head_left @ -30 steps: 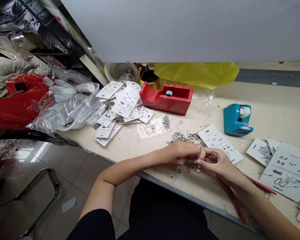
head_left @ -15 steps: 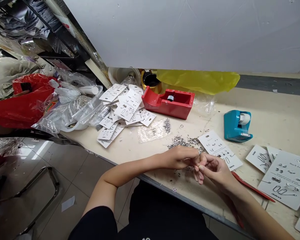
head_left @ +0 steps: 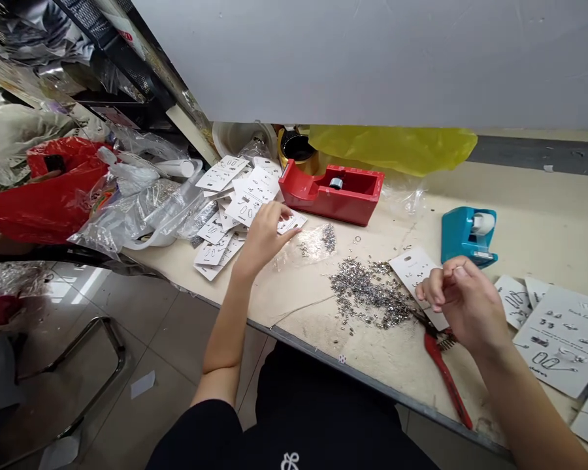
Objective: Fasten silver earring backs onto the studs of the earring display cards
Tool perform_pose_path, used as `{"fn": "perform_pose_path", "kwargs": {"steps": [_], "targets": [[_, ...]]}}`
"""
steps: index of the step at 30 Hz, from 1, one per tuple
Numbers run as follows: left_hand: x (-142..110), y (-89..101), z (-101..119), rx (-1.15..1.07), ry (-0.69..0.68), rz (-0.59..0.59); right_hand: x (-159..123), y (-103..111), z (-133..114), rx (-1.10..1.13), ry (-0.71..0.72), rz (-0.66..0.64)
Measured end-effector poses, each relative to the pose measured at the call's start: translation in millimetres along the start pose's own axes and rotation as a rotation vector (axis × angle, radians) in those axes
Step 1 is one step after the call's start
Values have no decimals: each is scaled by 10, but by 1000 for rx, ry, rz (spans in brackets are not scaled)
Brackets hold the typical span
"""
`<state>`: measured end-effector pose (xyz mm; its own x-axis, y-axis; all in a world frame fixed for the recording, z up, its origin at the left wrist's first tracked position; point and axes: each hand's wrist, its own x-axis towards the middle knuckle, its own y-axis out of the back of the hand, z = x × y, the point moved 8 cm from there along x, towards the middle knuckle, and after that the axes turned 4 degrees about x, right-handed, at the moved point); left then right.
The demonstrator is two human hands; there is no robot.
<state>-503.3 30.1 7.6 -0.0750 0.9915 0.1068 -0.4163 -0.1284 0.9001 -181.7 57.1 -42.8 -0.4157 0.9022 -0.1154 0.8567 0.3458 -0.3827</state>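
Two hands (head_left: 267,235) over worktop (head_left: 294,313). Printed cards (head_left: 230,209) piled toward back edge; left hand spread, fingertips resting on them. Silver metal pieces (head_left: 370,294) heaped mid-worktop, between hands. Right hand (head_left: 463,303) raised, fingers curled, pinch unclear, above single card (head_left: 411,271), near red-handled pliers (head_left: 438,369).

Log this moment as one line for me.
left hand: on printed cards | right hand: curled beside red-handled pliers | small metal pieces: heaped on bench
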Motion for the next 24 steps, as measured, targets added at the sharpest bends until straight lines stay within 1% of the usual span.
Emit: {"fn": "perform_pose_path", "kwargs": {"steps": [2, 5, 7, 9, 11, 13, 15, 16, 18, 21, 23, 24], "targets": [[-122, -25, -213, 111, 37, -9, -1, 25, -39, -30, 24, 11], [-247, -189, -383, 223, 52, -27, -4, 37, -58, -85, 51, 23], [-257, -281, -420, 272, 51, -9, -3, 45, -48, -127, 66, 37], [-220, -344, -408, 295, 28, 8, 0, 63, -26, -169, 75, 56], [-164, -371, -374, 290, -9, 21, 2, 96, -3, -204, 80, 80], [-108, -348, -349, 267, -41, 55, 2, 137, 10, -235, 83, 107], [-62, -260, -354, 228, -54, 133, 2, 175, 10, -262, 85, 128], [-45, -186, -369, 203, -50, 193, 2, 190, 5, -274, 87, 134], [-34, 12, -413, 144, -24, 353, 4, 209, -6, -293, 94, 136], [-85, 363, -449, 52, 30, 627, 4, 229, -19, -317, 111, 136], [-138, 555, -410, -54, 39, 765, -1, 239, -22, -334, 125, 140], [-160, 627, -375, -151, 28, 810, -4, 240, -24, -343, 132, 141]]}}
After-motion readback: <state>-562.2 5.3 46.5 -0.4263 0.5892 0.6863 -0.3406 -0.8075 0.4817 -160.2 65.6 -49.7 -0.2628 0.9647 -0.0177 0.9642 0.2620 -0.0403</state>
